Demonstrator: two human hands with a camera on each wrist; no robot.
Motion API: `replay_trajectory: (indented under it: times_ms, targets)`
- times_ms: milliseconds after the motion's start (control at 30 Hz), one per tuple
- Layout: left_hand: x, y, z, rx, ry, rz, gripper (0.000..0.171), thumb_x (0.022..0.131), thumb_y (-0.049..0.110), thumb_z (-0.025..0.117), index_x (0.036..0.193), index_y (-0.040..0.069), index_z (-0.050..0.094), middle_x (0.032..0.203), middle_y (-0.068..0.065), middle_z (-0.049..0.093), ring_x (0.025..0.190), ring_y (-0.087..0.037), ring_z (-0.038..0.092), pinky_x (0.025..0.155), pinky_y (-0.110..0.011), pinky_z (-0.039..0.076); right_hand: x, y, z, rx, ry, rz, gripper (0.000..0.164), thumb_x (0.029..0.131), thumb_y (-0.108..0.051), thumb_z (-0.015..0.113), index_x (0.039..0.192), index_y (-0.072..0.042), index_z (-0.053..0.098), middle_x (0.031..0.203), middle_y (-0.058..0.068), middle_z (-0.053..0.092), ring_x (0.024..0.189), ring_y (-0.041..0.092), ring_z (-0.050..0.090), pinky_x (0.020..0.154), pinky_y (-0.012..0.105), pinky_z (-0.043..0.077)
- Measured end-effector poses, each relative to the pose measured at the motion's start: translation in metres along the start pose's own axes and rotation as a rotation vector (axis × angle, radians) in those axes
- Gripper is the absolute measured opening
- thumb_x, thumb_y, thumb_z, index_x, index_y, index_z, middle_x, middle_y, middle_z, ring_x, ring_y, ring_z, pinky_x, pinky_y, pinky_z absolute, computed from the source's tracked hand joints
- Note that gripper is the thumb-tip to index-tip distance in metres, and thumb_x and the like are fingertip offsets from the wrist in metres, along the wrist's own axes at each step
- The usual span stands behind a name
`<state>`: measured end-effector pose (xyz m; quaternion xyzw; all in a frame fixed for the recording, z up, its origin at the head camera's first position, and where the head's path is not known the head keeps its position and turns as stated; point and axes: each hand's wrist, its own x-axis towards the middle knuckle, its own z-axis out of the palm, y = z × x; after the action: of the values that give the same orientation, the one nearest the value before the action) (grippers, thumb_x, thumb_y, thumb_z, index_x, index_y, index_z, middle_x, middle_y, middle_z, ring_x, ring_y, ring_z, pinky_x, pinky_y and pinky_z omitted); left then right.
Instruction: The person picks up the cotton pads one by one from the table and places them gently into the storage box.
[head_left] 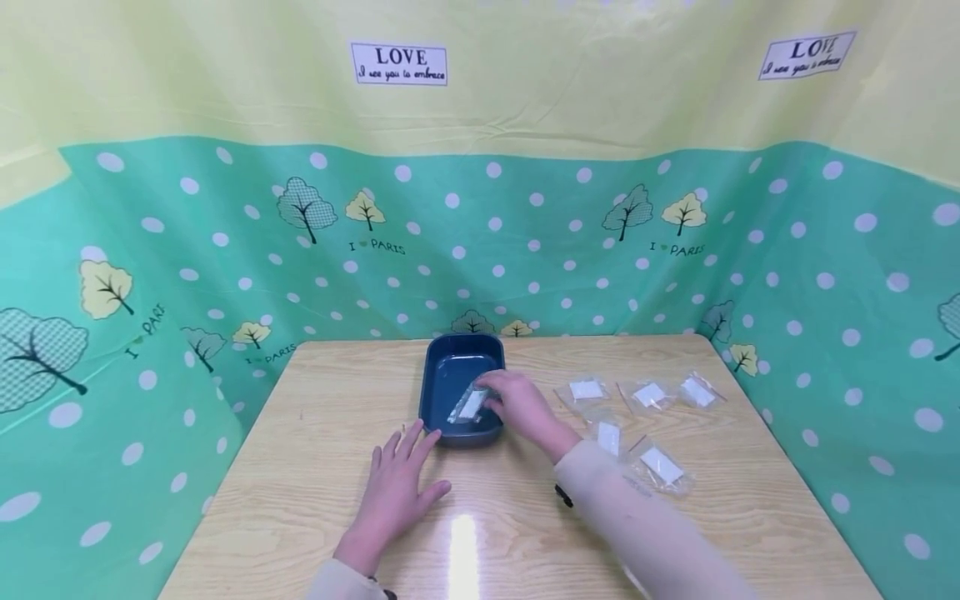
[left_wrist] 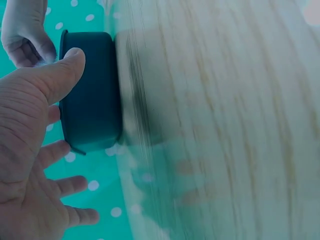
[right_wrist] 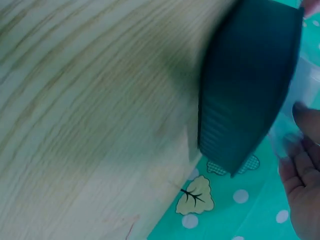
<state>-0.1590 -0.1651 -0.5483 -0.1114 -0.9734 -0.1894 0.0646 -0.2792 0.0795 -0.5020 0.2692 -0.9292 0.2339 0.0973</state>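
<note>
A dark blue rectangular tray (head_left: 448, 375) stands at the back middle of the table. My right hand (head_left: 525, 408) reaches over its right rim and pinches a small clear plastic bag (head_left: 472, 403) with a white piece inside, held tilted in the tray's front part. In the right wrist view the bag (right_wrist: 300, 92) appears as a see-through sheet by the thumb. My left hand (head_left: 397, 487) is spread at the tray's front left corner, fingers straight. In the left wrist view a fingertip of the left hand (left_wrist: 30, 160) meets the tray rim; whether it presses cannot be told.
On the right of the wooden table (head_left: 315, 467) lie several more clear bags with white pieces, among them a near bag (head_left: 662, 465) and a far right bag (head_left: 699, 390). Green dotted cloth (head_left: 450, 250) hangs behind and on both sides.
</note>
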Motion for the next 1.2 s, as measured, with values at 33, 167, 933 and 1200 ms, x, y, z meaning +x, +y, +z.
replay_trajectory:
  times_ms: [33, 167, 933, 1200]
  targets:
    - [0.0, 0.0, 0.0, 0.002, -0.005, -0.001, 0.083, 0.09, 0.051, 0.083, 0.16, 0.024, 0.049, 0.174, -0.014, 0.036, 0.155, -0.054, 0.037, 0.121, -0.083, 0.029, 0.0, 0.0, 0.001, 0.005, -0.001, 0.004, 0.033, 0.095, -0.01, 0.08, 0.128, -0.013, 0.076, 0.138, 0.006, 0.074, 0.13, 0.029, 0.07, 0.113, 0.045, 0.057]
    - [0.0, 0.0, 0.0, 0.006, -0.012, -0.002, 0.084, 0.09, 0.051, 0.083, 0.161, 0.023, 0.049, 0.176, -0.013, 0.032, 0.156, -0.053, 0.036, 0.121, -0.082, 0.029, -0.004, 0.001, 0.002, 0.028, 0.003, 0.046, 0.032, 0.096, -0.01, 0.079, 0.128, -0.012, 0.076, 0.142, 0.009, 0.071, 0.134, 0.033, 0.066, 0.117, 0.049, 0.054]
    - [0.001, 0.003, -0.003, -0.044, -0.064, 0.014, 0.085, 0.091, 0.049, 0.082, 0.164, 0.028, 0.044, 0.178, -0.016, 0.026, 0.15, -0.052, 0.045, 0.124, -0.07, 0.037, -0.151, 0.122, -0.099, 0.081, -0.048, 0.395, 0.051, 0.1, -0.03, 0.077, 0.142, -0.003, 0.066, 0.117, 0.019, 0.075, 0.074, 0.012, 0.059, 0.061, 0.027, 0.051]
    - [0.002, 0.0, -0.002, -0.066, -0.079, -0.01, 0.082, 0.092, 0.046, 0.083, 0.163, 0.029, 0.045, 0.178, -0.016, 0.026, 0.147, -0.052, 0.049, 0.121, -0.071, 0.041, -0.209, 0.149, -0.137, 0.046, -0.239, 0.529, 0.07, 0.097, -0.049, 0.077, 0.145, -0.001, 0.063, 0.1, 0.011, 0.075, 0.071, 0.014, 0.056, 0.058, 0.03, 0.046]
